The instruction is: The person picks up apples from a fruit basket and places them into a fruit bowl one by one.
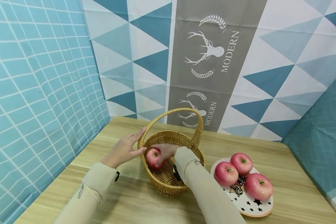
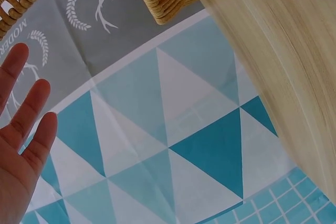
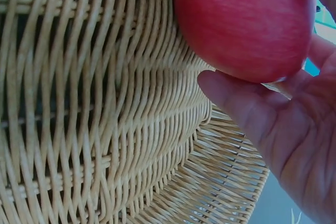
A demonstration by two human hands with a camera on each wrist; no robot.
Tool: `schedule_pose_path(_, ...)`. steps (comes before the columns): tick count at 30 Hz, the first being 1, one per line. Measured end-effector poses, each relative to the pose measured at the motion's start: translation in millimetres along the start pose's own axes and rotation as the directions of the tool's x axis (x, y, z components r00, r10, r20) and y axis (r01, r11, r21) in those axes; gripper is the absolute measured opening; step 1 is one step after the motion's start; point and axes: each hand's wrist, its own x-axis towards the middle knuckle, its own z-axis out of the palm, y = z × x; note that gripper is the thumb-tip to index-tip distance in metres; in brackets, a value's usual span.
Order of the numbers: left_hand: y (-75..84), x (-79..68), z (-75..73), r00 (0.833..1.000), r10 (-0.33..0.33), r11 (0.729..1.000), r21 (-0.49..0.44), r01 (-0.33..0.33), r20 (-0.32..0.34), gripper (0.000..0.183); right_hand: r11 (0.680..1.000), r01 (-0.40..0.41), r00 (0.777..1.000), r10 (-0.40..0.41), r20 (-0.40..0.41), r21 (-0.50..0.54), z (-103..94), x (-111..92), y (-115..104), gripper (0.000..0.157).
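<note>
A wicker basket (image 1: 169, 183) with a tall arched handle stands on the wooden table. Inside it, at the left wall, my right hand (image 1: 168, 152) grips a red apple (image 1: 154, 159) between thumb and fingers. The right wrist view has the apple (image 3: 247, 22) close to the woven wall, with the hand (image 3: 294, 124) around its side. My left hand (image 1: 125, 149) is at the basket's left side, its index fingertip by the foot of the handle and its thumb by the rim. In the left wrist view the visible fingers of the left hand (image 2: 21, 145) are extended and spread.
Right of the basket, a white star-patterned plate (image 1: 247, 210) carries three red apples (image 1: 259, 186). Behind the table hangs a patterned cloth (image 1: 145, 62) with triangles and deer heads. A blue grid-patterned cloth (image 1: 39, 93) lines the left side.
</note>
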Motion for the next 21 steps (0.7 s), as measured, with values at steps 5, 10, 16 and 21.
schedule_pose_path(5, 0.6, 0.9, 0.5, 1.0, -0.014, 1.0, -0.012, 0.014, -0.001, 0.071, 0.999, 0.042, 0.999, -0.042, 0.008, 0.023, 2.1, 0.0, 3.9, 0.096)
schedule_pose_path(10, 0.7, -0.2, 1.7, 1.0, -0.018, 1.0, -0.012, 0.018, -0.001, 0.071, 0.998, 0.07, 0.998, -0.07, -0.005, 0.001, 3.2, -0.1, 5.7, 0.092)
schedule_pose_path(16, -0.6, -1.1, 2.4, 1.0, -0.015, 1.0, -0.011, 0.015, -0.007, 0.072, 0.997, 0.076, 0.997, -0.076, -0.019, -0.004, 3.1, 0.0, 7.2, 0.088)
schedule_pose_path(21, -0.6, -1.4, 3.1, 1.0, -0.016, 1.0, -0.015, 0.016, -0.004, 0.072, 0.996, 0.084, 0.996, -0.084, -0.033, -0.005, 4.3, -0.6, 7.8, 0.083)
